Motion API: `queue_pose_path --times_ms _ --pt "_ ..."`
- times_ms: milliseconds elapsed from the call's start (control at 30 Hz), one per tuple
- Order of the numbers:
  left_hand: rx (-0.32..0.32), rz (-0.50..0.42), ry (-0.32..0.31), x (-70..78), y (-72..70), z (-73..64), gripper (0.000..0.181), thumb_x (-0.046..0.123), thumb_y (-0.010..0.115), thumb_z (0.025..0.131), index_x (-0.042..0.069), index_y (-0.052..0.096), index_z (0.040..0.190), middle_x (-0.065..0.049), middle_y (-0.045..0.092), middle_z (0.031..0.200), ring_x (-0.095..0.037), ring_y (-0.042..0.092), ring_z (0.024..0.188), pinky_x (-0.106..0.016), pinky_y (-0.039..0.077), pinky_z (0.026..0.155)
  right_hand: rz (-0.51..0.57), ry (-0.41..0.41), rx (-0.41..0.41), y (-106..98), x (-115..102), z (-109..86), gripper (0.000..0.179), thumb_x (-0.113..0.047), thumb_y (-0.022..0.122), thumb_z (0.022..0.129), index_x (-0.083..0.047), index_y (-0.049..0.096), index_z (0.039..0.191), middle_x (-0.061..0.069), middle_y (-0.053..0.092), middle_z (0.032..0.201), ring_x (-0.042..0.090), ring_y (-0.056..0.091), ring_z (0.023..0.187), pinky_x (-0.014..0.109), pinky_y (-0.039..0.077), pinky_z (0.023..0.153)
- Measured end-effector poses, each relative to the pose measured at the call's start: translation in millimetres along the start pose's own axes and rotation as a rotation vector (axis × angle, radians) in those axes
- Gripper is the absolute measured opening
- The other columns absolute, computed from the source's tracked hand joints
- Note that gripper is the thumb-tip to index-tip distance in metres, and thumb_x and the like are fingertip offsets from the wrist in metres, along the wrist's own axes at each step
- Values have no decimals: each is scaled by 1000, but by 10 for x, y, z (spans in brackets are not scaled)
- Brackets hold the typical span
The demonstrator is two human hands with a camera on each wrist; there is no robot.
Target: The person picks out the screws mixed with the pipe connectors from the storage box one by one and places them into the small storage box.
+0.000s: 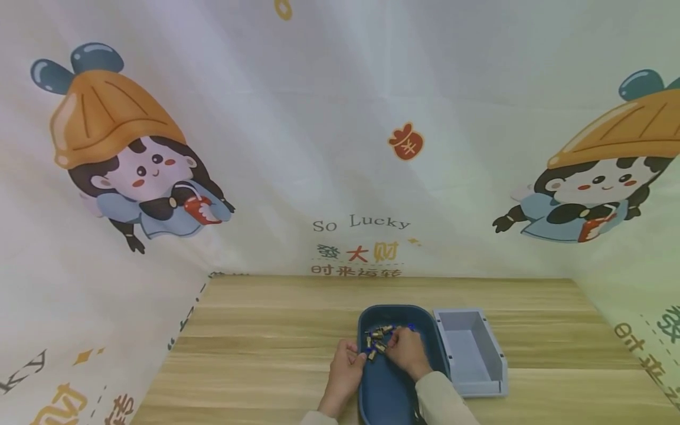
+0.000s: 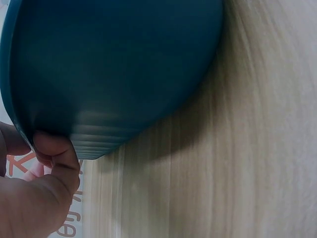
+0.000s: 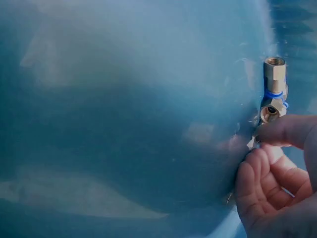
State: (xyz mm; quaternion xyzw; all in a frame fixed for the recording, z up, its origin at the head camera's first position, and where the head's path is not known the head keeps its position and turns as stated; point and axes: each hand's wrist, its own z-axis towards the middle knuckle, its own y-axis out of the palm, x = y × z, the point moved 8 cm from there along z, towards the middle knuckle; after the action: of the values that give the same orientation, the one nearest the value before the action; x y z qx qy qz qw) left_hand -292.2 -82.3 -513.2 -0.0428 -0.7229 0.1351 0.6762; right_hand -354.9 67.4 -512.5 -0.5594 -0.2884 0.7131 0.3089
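Note:
A deep blue oval basin (image 1: 390,389) stands on the table, with several brass pipe fittings (image 1: 377,334) with blue rings piled towards its far end. My left hand (image 1: 345,369) grips the basin's left rim; in the left wrist view, thumb and curled fingers lie on either side of that edge. Inside the basin, my right hand (image 1: 408,353) is down at the pile. The right wrist view has its thumb and fingertips pinched close around a small shiny metal bit, mostly hidden, just beside brass fittings (image 3: 274,82).
A grey open-fronted plastic bin (image 1: 467,348) stands against the basin's right side. Both sit on a wood-grain table (image 1: 255,348). Printed cloth (image 1: 276,147) hangs behind the table and along both sides.

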Motion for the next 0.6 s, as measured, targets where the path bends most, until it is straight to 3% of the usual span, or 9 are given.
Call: queue_pose_path --times_ms 200,433,600 --pt "3 1 -6 -6 13 2 16 5 57 90 2 45 100 -1 45 71 -15 43 63 -28 36 56 -31 90 -28 -61 60 -18 18 -5 68 64 -12 55 54 -4 53 54 13 48 52 31 41 50" --pt "-1 13 -2 3 17 -7 16 6 56 90 1 45 100 -3 46 72 -15 45 64 -28 37 57 31 80 -20 -184 78 -10 34 0 55 68 -18 37 46 -11 30 44 8 27 44 24 25 44" --pt "6 17 -1 12 5 -8 16 5 56 90 1 45 100 -3 46 72 -16 45 64 -29 37 58 66 22 15 -295 56 14 22 -2 61 68 -12 53 50 -8 46 47 7 39 46 26 36 48"
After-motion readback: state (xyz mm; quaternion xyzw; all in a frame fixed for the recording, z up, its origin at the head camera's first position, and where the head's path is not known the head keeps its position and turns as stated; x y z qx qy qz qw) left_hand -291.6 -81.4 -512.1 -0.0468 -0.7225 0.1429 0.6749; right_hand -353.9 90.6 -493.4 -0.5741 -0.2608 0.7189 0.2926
